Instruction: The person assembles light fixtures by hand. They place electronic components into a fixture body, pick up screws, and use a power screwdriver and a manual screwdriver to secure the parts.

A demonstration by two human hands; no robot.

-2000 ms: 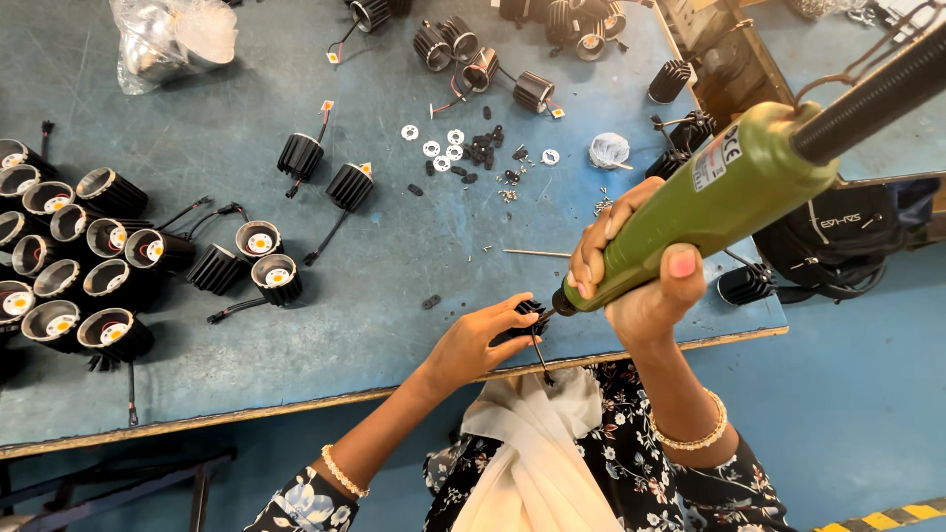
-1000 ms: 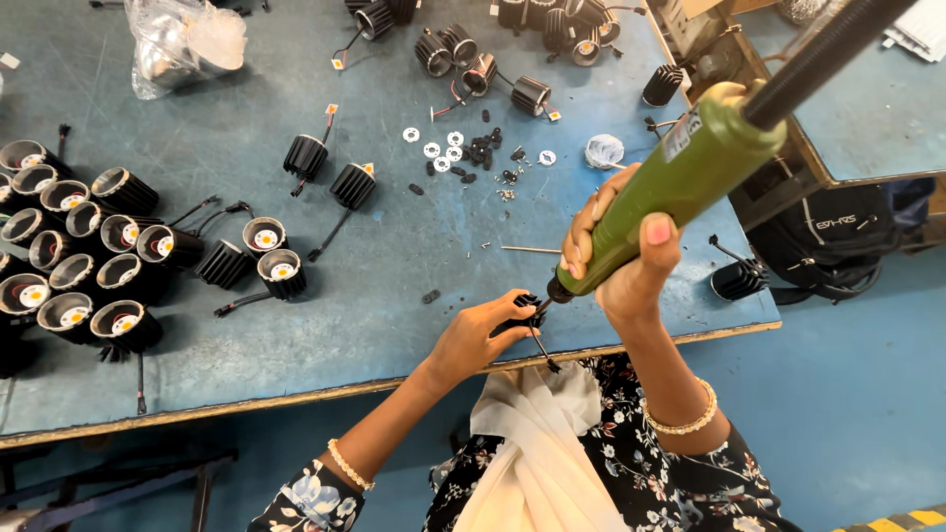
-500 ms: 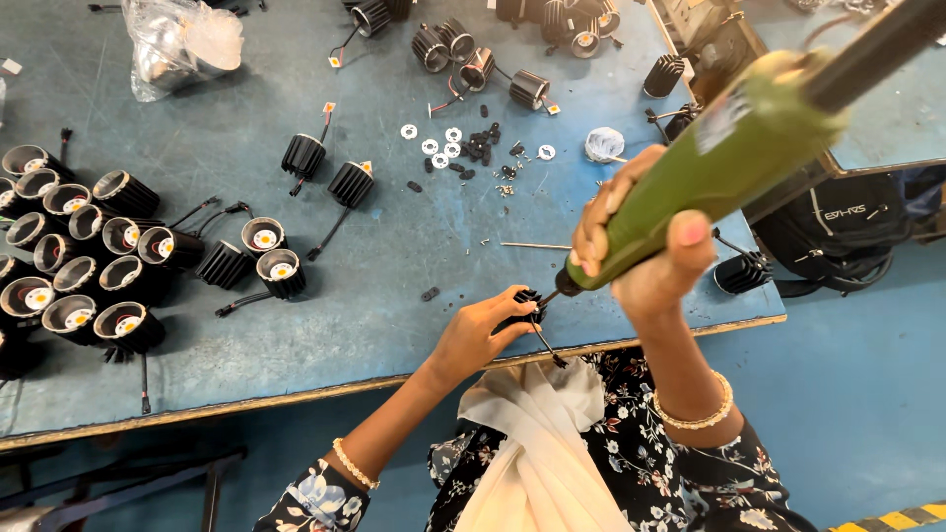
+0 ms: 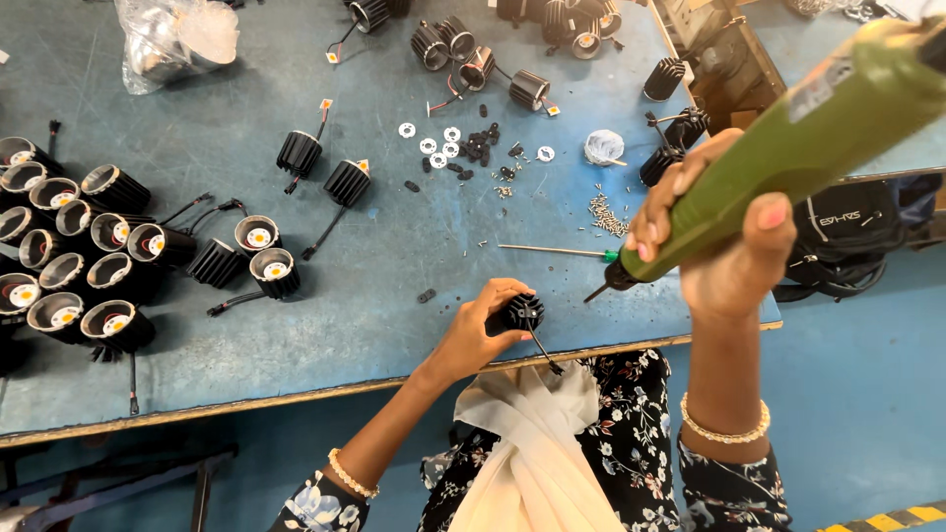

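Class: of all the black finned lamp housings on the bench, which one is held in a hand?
The housing at the table's near edge, gripped by the left hand; all others lie untouched.

Broad worktop (image 4: 148,345) surfaced in scuffed grey-blue sheet, edged along the near side with a pale wooden strip (image 4: 246,402). Below and to the right, smooth painted blue floor (image 4: 867,394), with a yellow-and-black striped hazard line (image 4: 902,517) in the bottom right corner. Dark metal frame bars (image 4: 128,478) under the worktop at lower left. Open brown cardboard box (image 4: 709,49) at the far right edge. Even, bright overhead light, soft shadows.
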